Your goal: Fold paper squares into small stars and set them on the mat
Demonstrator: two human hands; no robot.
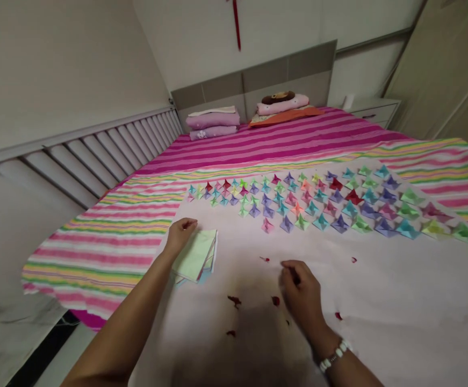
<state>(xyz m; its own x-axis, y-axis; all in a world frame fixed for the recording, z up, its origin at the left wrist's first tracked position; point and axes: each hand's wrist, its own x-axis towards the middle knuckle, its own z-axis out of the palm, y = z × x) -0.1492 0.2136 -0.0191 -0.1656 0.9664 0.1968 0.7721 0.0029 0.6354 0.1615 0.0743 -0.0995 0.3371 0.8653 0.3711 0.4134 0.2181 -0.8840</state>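
My left hand point(180, 234) rests on the far corner of a small stack of pastel paper squares point(196, 256), fingers curled against the top pale green sheet. My right hand point(300, 293) hovers low over the white sheet point(379, 301), fingers bent and drawn together; nothing shows in them. Several folded paper shapes point(318, 207) in many colours lie in rows across the far part of the sheet. Small dark red scraps point(234, 301) lie scattered around my right hand.
The white sheet lies on a bed with a pink, green and yellow striped cover point(108, 242). Folded pink bedding point(213, 123) and pillows point(284, 105) sit at the headboard. A slatted rail point(108, 156) runs along the left; a nightstand point(374, 110) stands at back right.
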